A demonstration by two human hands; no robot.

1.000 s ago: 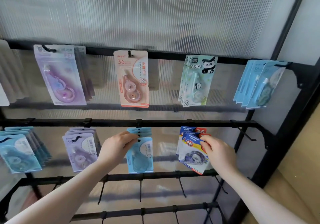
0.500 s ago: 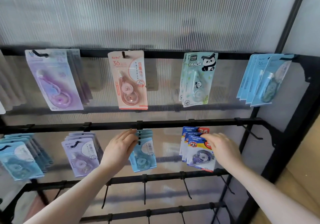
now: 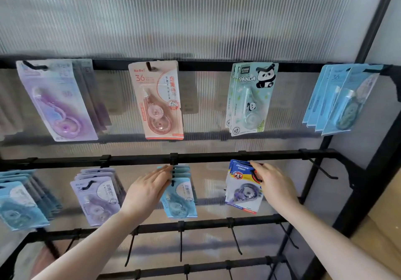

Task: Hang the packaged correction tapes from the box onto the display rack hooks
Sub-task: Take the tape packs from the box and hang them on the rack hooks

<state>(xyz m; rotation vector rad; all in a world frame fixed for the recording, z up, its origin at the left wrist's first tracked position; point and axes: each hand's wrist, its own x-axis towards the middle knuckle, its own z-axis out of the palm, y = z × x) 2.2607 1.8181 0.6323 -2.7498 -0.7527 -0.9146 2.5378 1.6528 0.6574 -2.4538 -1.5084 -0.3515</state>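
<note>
1. The right hand takes the top of the blue-and-yellow pack in a pinching grip, fingers curled round the card's upper right corner, right at the upturned tip of its hook on the middle rail.
2. The left hand lies flat, fingers straight and together, fingertips touching the light blue packs hanging from the next hook to the left.
3. To do this step well, I would slide the card's hole fully past the hook tip before letting go, and keep the left hand steadying its neighbours.
4. The blue-and-yellow pack hangs with its long axis near vertical, header up, bottom edge swung slightly right, printed face toward the viewer; more of the same kind sit behind it.
5. Further out, the top rail carries purple, pink, panda and pale blue packs; several lower hooks are bare. The box is not in view.
</note>
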